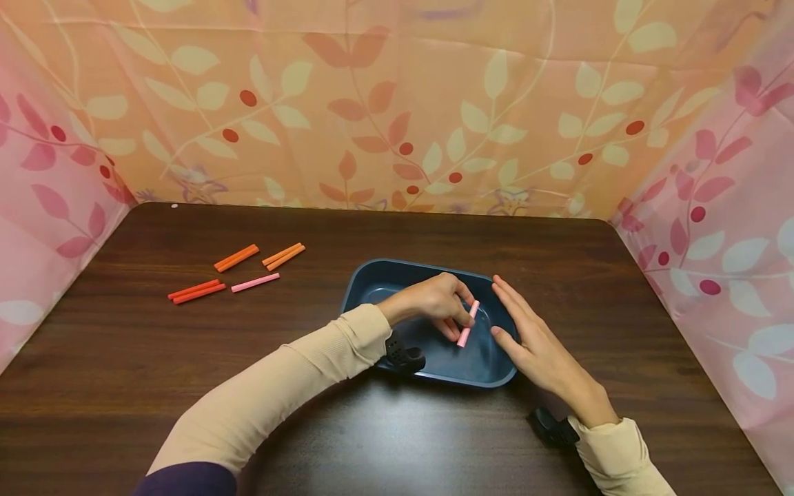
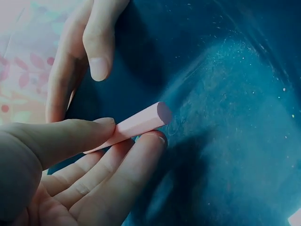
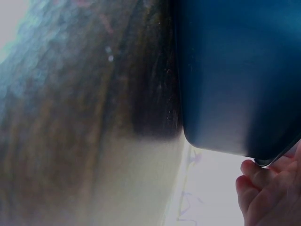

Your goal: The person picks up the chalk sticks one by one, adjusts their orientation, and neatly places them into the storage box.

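My left hand (image 1: 439, 303) pinches a stick of pink chalk (image 1: 468, 324) between thumb and fingertips, over the right part of the blue tray (image 1: 428, 375). In the left wrist view the pink chalk (image 2: 141, 123) points its flat end away from the thumb. A pale pink edge (image 2: 296, 218) shows at that view's lower right corner. My right hand (image 1: 536, 344) lies along the tray's right rim, fingers straight and thumb apart. From the right wrist, the tray's outer wall (image 3: 221, 94) fills the upper right, with fingers (image 3: 263, 188) at its corner.
On the left of the dark wooden table (image 1: 298, 427) lie a pair of red sticks (image 1: 197, 291), two pairs of orange sticks (image 1: 237, 258) and a single pink stick (image 1: 256, 282). Patterned curtains (image 1: 397, 103) stand behind and at both sides.
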Available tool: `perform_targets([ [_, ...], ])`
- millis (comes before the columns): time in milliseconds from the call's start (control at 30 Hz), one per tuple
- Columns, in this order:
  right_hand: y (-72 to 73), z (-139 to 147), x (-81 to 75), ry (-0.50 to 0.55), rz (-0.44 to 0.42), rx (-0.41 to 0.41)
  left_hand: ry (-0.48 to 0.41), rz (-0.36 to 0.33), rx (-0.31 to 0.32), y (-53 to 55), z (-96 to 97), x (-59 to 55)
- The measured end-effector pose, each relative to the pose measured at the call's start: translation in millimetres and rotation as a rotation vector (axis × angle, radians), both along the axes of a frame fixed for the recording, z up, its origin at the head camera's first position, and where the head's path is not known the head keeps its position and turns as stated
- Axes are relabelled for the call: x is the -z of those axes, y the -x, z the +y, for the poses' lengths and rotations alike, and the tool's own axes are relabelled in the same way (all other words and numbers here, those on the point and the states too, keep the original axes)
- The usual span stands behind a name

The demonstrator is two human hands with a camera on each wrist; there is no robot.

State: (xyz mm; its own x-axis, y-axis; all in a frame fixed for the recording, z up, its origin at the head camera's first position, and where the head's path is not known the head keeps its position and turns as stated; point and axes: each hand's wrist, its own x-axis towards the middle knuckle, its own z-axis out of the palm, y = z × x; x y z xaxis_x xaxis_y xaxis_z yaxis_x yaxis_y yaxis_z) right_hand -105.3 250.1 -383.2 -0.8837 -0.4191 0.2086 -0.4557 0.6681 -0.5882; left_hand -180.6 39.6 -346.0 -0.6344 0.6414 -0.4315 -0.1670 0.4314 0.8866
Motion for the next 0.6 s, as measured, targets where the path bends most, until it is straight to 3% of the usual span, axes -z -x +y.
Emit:
perform_targets([
  [300, 0.9, -2, -1.6, 0.003, -0.014, 0.007, 0.026, -0.018, -0.023, 0.6, 7.0, 1.3],
  [600, 0.9, -1, -1.3, 0.022, -0.016, 0.013, 0.031, -0.093, -0.051, 1.2, 14.8, 6.0],
])
